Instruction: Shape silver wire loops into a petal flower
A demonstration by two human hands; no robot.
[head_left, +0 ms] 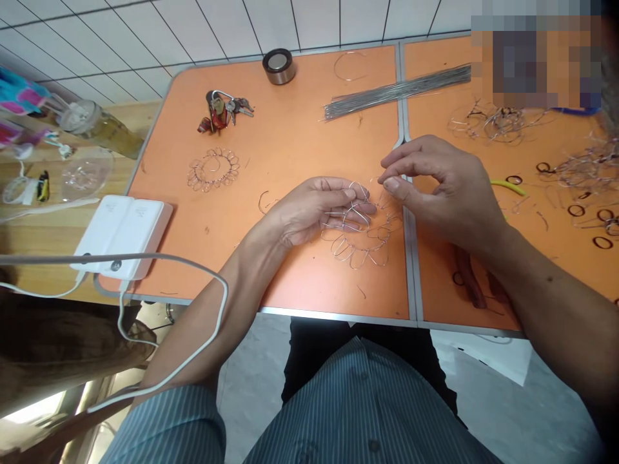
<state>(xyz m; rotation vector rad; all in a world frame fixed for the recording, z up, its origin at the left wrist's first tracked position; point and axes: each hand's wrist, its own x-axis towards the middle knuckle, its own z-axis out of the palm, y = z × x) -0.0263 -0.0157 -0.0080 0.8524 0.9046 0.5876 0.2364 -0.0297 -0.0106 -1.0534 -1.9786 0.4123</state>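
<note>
A flower-shaped ring of thin wire loops [360,248] is held over the orange table, tilted, with its lower loops hanging toward me. My left hand [324,206] grips its upper left side, fingers around several loops. Just right of it, my right hand [430,187] pinches thumb and forefinger together at a fine wire end by the ring's upper edge. The wire is very thin there, and its exact path is hard to see. Under my right forearm lies a tool with dark red handles [469,277], partly hidden.
A similar wire ring [213,169] lies at left, below keys [225,111]. Straight wires [387,93] lie in a bundle near a round tin [279,66]. Tangled wire pieces [503,122] are at right. A white power bank [128,235] trails a cable [225,296] over my left forearm.
</note>
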